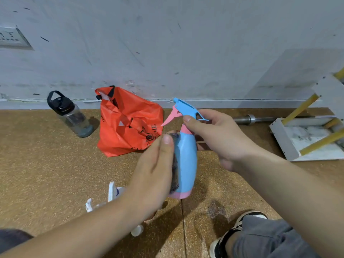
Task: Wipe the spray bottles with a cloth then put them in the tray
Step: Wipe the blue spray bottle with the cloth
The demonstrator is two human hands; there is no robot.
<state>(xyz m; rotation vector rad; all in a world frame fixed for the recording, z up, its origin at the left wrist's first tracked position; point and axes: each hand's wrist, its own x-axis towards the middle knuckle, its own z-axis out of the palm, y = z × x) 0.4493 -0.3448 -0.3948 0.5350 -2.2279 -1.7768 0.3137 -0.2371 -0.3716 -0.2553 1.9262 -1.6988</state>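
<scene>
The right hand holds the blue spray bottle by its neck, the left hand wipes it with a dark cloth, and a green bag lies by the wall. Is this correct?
No. The head view shows the bag is orange-red, not green. The rest stands: right hand on the neck of the blue spray bottle, left hand holding the dark cloth against it.

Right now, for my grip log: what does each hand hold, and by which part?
The right hand grips the blue spray bottle by its neck, under the sprayer head. The left hand holds a dark cloth against the bottle's side.
</scene>
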